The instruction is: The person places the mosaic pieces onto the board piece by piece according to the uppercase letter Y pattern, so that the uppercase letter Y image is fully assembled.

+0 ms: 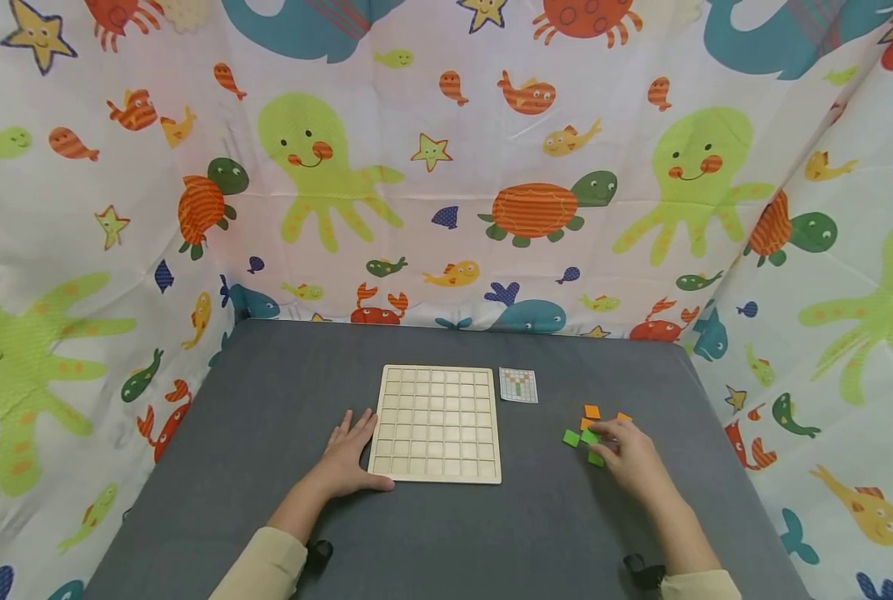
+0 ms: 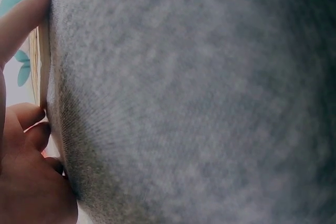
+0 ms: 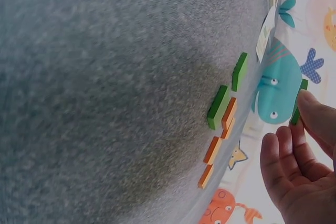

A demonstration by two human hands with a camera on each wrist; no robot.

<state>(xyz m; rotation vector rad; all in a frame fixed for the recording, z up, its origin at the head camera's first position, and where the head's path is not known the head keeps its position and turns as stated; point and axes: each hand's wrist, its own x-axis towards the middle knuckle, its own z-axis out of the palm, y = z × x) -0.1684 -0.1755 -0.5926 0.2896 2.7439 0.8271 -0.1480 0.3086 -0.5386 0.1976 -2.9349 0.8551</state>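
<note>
A square wooden grid board lies on the table. My left hand rests at its left side, fingers fairly straight along the edge and the thumb at the near left corner; the left wrist view shows the thumb against the board's side. Over on the right, my right hand pinches a green square tile between thumb and fingers, raised off the table. Below it lie two more green tiles and several orange tiles, partly hidden by the hand in the head view.
A small card printed with a coloured grid pattern lies just right of the board's far corner. The dark grey table is enclosed at the back and sides by a sea-animal curtain. Black straps show near both wrists.
</note>
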